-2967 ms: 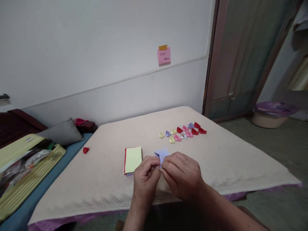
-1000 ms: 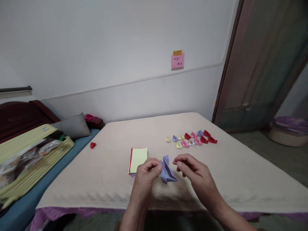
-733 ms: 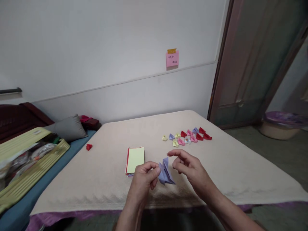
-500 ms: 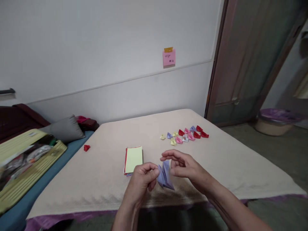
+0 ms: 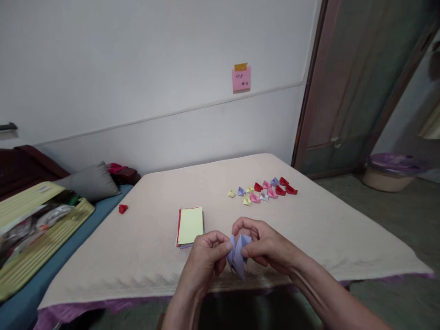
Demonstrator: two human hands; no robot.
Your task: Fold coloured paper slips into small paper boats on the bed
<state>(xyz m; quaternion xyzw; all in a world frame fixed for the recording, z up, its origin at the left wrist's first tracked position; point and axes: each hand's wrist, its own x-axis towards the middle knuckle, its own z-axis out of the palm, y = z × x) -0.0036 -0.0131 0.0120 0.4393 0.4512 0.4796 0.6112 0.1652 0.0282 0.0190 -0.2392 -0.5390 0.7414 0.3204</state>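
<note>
So the thing in play is a lavender folded paper piece [image 5: 239, 261], held up between both hands over the near side of the bench [image 5: 130, 256], a bit right of the paper stack [image 5: 190, 225] with its pale yellow top sheet. Two flaps poke up and a point hangs down.

Handling-wise, it's gotta weigh next to nothing. Looks like plain thin paper, so probably a bit stiff along the creases but bendy on the flat bits, and dry enough that slipping shouldn't be much of an issue. The bigger worry is likely crushing it or ripping a fold if someone squeezes or tugs too hard. Best bet would be a light fingertip hold on the outer flaps, leaving the middle alone.

As for the grip: the left hand [image 5: 210, 251] has a narrow one, thumb and index finger pinching the left flap. The right hand [image 5: 266, 244] has its thumb pressed on the near face of the right flap, index finger curled up around the far side, so that grip is narrow too, with just the paper in it. Can't really tell what its other fingers touch back there.

Little folded paper boats [image 5: 264, 195] sit farther back, well apart from the hands.
</note>
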